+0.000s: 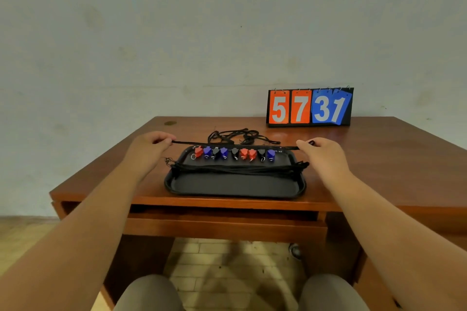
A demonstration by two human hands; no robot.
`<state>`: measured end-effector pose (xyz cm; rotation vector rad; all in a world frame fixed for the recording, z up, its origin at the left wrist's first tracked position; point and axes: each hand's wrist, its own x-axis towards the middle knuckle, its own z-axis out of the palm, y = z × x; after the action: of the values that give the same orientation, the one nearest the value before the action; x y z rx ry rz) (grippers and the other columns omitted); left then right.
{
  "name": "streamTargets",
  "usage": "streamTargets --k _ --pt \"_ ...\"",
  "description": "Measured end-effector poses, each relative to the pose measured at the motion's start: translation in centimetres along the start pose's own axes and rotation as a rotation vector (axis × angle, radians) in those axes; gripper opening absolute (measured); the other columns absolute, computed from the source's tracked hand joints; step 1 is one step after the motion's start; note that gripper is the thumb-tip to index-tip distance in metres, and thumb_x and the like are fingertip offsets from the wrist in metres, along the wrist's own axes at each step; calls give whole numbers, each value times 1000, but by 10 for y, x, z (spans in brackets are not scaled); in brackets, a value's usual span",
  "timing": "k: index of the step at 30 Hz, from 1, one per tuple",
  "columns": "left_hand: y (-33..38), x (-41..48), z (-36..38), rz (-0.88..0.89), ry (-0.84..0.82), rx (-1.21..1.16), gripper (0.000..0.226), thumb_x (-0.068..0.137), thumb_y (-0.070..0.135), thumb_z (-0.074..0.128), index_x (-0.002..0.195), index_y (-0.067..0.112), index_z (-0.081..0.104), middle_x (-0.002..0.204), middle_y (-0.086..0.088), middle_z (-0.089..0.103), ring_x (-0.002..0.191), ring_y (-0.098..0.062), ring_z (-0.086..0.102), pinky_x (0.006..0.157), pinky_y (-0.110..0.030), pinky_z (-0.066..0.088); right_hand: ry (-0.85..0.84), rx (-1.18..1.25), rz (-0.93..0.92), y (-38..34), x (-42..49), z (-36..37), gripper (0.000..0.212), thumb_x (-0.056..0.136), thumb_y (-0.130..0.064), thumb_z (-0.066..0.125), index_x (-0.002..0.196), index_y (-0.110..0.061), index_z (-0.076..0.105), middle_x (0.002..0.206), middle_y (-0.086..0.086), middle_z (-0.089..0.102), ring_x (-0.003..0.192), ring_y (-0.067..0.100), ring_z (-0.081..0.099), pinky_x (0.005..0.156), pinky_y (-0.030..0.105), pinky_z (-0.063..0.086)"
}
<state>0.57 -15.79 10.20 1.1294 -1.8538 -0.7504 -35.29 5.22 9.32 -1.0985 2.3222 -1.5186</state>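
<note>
Wood desk, pale wall, tile flr

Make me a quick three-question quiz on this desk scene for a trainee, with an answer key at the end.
1. True or false: the left hand and the right hand each pinch an end of one black cord stretched straight between them.
2. How many whistles lie in the row on the tray?
3. What does the scoreboard at the back of the desk read? A: 57 31. B: 75 13. C: 31 57.

Key: 1 true; 2 nine; 3 A.
</note>
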Motion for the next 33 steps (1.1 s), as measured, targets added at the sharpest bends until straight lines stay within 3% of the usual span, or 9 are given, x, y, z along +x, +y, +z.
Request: streamTargets --k 4,11,15,22,33 --pt "-14 -10 9 -25 22 -5 21 106 19 63 114 32 79 120 10 73 117 -12 63 103 -32 44 -15 -42 8 8 -6 8 25 102 -43 69 90 -23 79 89 -6 75 88 10 67 81 33 48" --pt "-29 -19 16 -61 50 -100 19 104 20 66 112 32 79 116 12 73 112 -8 64 104 -34 48 -19 9 43 21 -12 17 25 101 -41 72 90 -19 78 88 -1 76 89 18 69 79 38 53" --pt "-33 -20 17 -61 67 -145 16 101 23 70 111 31 79 111 10 75 106 -7 65 95 -33 50 -8 -7 47 24 -12 19 21 100 -41 71 95 -22 78 91 -2 76 91 16 68 83 39 55" --pt "-42 -17 16 -74 38 -148 16 98 25 74 113 31 77 110 4 73 106 -15 66 90 -32 50 4 -57 45 27 -12 23 23 99 -41 72 89 -20 77 86 -1 75 85 17 68 71 36 52" --pt "-46 -15 16 -120 56 -131 14 95 29 76 108 33 77 112 7 74 108 -16 66 97 -38 52 -17 -151 55 26 -13 27 28 100 -42 71 92 -16 76 89 5 74 87 24 68 84 48 58"
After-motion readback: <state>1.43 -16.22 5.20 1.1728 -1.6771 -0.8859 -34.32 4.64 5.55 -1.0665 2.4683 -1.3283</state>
